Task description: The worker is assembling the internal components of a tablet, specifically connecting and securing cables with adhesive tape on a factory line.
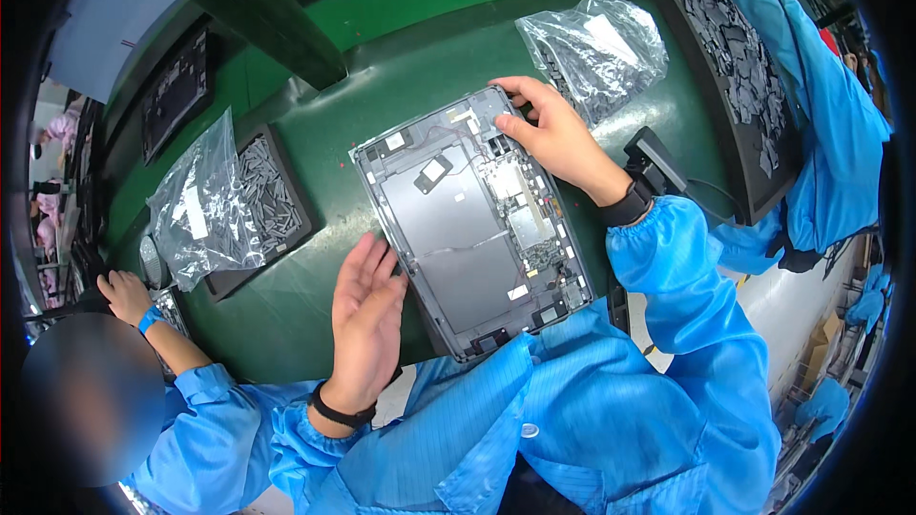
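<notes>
An opened tablet (453, 210) is in front of me, tilted, its lower edge close to my blue smock. Its inside faces up, with a circuit board (525, 219) along the right part, thin cables and small black modules. At the far right corner my right hand (558, 133) grips it, thumb on the inner side and fingers over the far edge. Beside the tablet's left edge is my left hand (367, 324), palm turned up and fingers stretched out, holding nothing. Its fingertips are close to that edge; whether they touch it, I cannot tell.
Left on the green table (334, 172) lie a clear plastic bag (205, 210) and a black tray (305, 219) of small dark strips. Another bag (601, 57) and a larger tray (763, 181) of dark parts are right. A co-worker's hand (126, 296) is at left.
</notes>
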The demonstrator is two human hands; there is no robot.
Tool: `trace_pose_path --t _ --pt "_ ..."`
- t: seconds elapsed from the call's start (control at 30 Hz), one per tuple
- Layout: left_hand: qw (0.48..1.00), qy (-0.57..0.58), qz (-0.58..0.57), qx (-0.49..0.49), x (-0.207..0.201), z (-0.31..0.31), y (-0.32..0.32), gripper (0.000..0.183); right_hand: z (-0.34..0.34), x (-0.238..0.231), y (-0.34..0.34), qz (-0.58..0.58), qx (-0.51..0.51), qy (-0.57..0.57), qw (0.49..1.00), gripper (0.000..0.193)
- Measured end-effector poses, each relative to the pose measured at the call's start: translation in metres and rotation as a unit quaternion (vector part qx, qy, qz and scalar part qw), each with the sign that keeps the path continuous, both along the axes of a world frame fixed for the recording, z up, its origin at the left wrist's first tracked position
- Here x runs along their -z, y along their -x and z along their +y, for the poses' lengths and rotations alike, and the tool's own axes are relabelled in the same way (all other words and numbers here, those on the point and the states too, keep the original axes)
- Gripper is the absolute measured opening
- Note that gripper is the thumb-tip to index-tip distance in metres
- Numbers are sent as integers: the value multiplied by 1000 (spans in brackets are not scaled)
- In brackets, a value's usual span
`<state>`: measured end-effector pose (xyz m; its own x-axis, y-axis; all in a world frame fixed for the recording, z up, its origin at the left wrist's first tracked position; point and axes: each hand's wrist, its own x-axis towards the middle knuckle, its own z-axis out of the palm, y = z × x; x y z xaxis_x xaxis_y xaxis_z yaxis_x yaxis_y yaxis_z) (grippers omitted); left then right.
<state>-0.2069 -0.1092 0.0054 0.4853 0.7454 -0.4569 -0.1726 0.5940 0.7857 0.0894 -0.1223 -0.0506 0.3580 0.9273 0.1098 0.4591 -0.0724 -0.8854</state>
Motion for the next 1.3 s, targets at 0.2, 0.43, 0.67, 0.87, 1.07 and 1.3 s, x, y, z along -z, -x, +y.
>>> trace_pose_path --t 0.2,0.43,0.67,0.87,1.07,1.3 --pt "995 13 17 97 8 25 -4 48 3 12 2 67 -7 -10 998 41" --pt "982 -3 -41 183 12 40 -20 38 -29 -23 -1 289 6 -13 957 63" --pt "986 -51 -140 72 -1 61 -64 38 -118 -26 12 478 138 -142 856 66" --pt "976 -23 -214 -20 7 55 -117 27 -86 -42 16 465 217 -167 842 56" --pt "976 -41 -214 -13 7 75 -149 29 -44 -56 4 460 195 -144 854 37" --pt "777 -505 138 348 15 76 -102 59 74 -53 -117 475 80 -47 875 33"
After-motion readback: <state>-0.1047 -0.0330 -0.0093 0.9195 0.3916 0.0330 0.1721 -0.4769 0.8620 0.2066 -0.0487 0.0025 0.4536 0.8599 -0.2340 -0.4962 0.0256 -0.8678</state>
